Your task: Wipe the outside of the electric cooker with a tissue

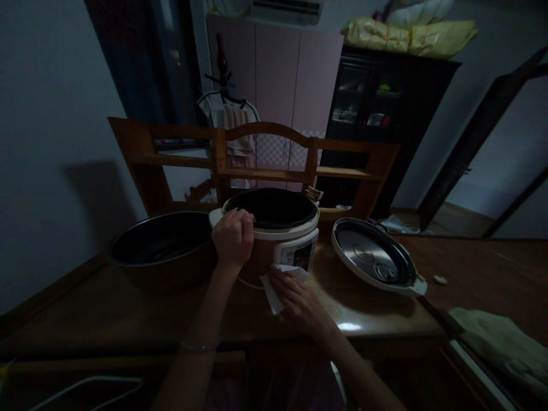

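Observation:
An electric cooker (261, 258) without its lid stands in the middle of the wooden desk. My left hand (233, 235) is closed over the cooker's upper rim at the left, its fingertips toward the inside. My right hand (299, 299) presses a white tissue (274, 297) against the front of the body, low by the control panel (295, 254). To the left sits a dark inner pot (132, 257). The detached lid (363, 251) lies at the right, its shiny metal underside facing up.
A wooden shelf frame (269, 173) rises along the desk's back edge. A wall (47, 171) bounds the left side. Greenish cloth (500, 339) lies low at the right, and a white hanger (94, 379) at the lower left. The room is dim.

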`<state>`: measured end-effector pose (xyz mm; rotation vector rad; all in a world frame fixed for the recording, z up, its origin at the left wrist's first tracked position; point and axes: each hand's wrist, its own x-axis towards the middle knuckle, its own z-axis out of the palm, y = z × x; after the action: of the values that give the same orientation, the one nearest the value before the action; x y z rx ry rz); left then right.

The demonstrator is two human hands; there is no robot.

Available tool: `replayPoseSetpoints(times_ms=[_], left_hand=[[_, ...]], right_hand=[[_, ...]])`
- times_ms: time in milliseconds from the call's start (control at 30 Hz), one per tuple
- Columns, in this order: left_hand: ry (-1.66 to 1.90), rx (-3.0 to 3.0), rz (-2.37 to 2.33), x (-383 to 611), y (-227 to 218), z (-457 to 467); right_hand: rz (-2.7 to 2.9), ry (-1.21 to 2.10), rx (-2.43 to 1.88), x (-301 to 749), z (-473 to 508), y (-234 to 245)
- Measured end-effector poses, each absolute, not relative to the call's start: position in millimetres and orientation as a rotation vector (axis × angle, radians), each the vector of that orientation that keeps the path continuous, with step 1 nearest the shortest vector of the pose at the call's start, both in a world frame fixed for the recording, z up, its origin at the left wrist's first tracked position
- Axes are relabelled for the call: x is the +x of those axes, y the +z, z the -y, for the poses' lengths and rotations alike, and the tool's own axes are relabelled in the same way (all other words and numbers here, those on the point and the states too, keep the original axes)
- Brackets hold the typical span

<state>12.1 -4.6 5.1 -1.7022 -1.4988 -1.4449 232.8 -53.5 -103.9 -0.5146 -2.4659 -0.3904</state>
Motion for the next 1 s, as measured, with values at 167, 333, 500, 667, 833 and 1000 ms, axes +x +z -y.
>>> replayPoseSetpoints(times_ms=[167, 333, 500, 667, 833, 1000], left_hand=[[-1.447, -1.701, 1.506, 12.0, 5.3, 4.3], [-1.441, -1.71, 1.508, 12.0, 5.4, 3.9], [-1.439, -1.704, 1.51, 11.5, 4.1, 4.2], [-1.419, -1.714, 1.532, 11.4, 4.9, 5.1], [-1.405, -1.689, 1.535, 11.6, 4.6, 3.7], [-1.409, -1.675, 1.531, 10.2, 1.8, 1.6]], right_hand=[[2.487, -0.372, -0.522, 234.8, 53.4, -107.5], [2.494, -0.364, -0.504, 235.8, 52.5, -109.3], [2.493, -0.344, -0.516, 237.6, 54.6, -111.1], [2.5, -0.346, -0.546, 238.6, 56.2, -112.1], [2.536, -0.323, -0.564, 239.0, 56.6, -110.7], [2.536, -0.335, -0.583, 239.4, 57.2, -112.6]])
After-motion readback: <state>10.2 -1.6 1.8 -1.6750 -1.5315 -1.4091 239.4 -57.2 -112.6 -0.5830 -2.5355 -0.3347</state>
